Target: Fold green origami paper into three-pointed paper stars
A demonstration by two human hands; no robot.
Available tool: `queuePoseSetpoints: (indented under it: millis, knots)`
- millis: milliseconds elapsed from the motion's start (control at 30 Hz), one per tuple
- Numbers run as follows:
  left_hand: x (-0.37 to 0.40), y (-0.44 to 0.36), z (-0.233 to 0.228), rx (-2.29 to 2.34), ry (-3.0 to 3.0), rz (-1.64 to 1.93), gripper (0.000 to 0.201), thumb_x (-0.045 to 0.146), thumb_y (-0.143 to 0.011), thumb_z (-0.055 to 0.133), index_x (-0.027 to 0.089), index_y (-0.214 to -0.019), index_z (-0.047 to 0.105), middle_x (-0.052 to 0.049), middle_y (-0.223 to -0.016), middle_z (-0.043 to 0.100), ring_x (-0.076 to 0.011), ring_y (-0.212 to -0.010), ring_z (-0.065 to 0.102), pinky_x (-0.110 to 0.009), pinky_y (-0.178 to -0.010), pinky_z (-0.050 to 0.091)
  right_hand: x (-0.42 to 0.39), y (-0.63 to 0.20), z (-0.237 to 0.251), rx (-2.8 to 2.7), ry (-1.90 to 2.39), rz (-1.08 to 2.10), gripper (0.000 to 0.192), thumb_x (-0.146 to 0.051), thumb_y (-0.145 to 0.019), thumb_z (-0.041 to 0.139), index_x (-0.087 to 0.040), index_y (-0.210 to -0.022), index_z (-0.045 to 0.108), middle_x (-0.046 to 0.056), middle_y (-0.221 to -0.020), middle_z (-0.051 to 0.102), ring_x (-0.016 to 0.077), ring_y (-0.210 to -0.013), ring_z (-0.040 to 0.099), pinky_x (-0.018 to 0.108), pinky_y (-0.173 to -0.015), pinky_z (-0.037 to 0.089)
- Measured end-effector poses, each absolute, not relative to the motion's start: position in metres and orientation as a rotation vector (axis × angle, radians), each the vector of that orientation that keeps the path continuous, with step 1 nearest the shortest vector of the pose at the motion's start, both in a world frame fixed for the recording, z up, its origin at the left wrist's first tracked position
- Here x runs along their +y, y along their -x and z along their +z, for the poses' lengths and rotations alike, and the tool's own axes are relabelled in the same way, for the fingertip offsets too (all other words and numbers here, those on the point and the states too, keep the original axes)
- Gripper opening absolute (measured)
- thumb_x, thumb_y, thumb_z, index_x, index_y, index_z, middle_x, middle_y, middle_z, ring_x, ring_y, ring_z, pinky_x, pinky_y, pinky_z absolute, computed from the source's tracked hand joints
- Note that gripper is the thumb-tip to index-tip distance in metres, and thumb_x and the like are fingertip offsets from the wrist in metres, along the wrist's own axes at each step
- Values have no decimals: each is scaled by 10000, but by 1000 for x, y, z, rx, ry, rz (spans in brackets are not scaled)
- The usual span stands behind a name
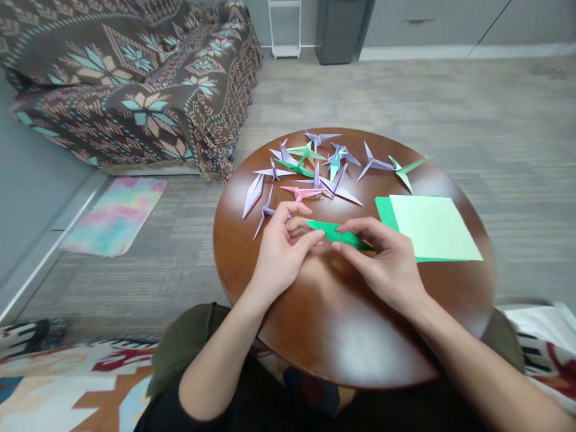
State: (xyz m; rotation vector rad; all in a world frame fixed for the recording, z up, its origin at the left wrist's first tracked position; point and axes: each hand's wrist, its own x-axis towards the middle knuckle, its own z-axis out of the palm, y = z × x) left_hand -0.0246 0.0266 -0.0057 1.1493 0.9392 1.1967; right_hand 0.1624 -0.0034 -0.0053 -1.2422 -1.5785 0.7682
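A: What is in the hands?

B: A folded piece of dark green paper (338, 234), long and narrow, creased to a point at its left end. It lies low over the round brown table (315, 324), about at the middle, just in front of the person.

A: And how are the hands set?

B: Both are closed on it. The left hand (281, 255) pinches the pointed left end between thumb and fingertips, fingers curled in. The right hand (382, 261) pinches the right part, its fingers bent over the paper and covering that end.

A: Any room around them?

B: The near half of the table is bare, shiny wood down to its front edge. Just to the right of the right hand lies a pale green sheet (434, 228) on top of a darker green sheet (384, 213), close to the table's right rim. Beyond the hands, a cluster of folded paper birds (315, 165) in purple, pink, teal and green spreads across the far half; the pink one is just past the left fingers.

A: What can you not make out?

B: The right end of the dark green paper is hidden under the right fingers, so its full shape is unclear. The birds overlap, so I cannot count them surely. The whole picture is slightly blurred. A patterned sofa (135, 78) at upper left is cut off by the picture's edge.
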Motion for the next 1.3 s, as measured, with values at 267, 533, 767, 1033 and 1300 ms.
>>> queuePoseSetpoints:
  millis: [267,533,767,1033,1300]
  knots:
    - [27,35,-5,916,-1468,1122,126,188,-896,767,201,-939,649,12,-888,711,-125,-819,736,-216,-771,593,1,-163,-2,-1787,1181,738,89,-188,-905,746,-222,-987,748,34,-956,816,217,-866,765,341,-815,578]
    - [30,41,0,962,-1417,1031,142,281,-848,830,179,-869,734,-37,-864,789,-185,-799,784,-277,-793,641,0,-164,-4,-1754,1224,778,70,-200,-910,741,-229,-971,762,48,-956,818,234,-881,764,354,-791,574]
    - [32,44,-3,999,-1442,1029,144,287,-845,833,167,-877,762,-50,-854,800,-184,-787,793,-265,-772,650,0,-164,-4,-1720,1236,812,75,-218,-897,763,-227,-970,776,48,-969,827,236,-877,768,360,-805,578]
    - [32,44,-4,938,-1384,1004,148,250,-823,845,162,-850,729,-53,-868,807,-175,-793,800,-256,-776,649,-2,-160,-4,-1663,1260,824,35,-227,-907,757,-216,-926,784,54,-940,826,233,-861,767,364,-793,581]
    - [30,37,1,932,-1259,1048,266,213,-764,872,179,-834,618,-22,-876,772,-132,-747,753,-232,-746,606,-3,-160,-4,-1630,1290,800,155,-213,-863,778,-241,-972,671,13,-880,780,199,-810,749,315,-729,580]
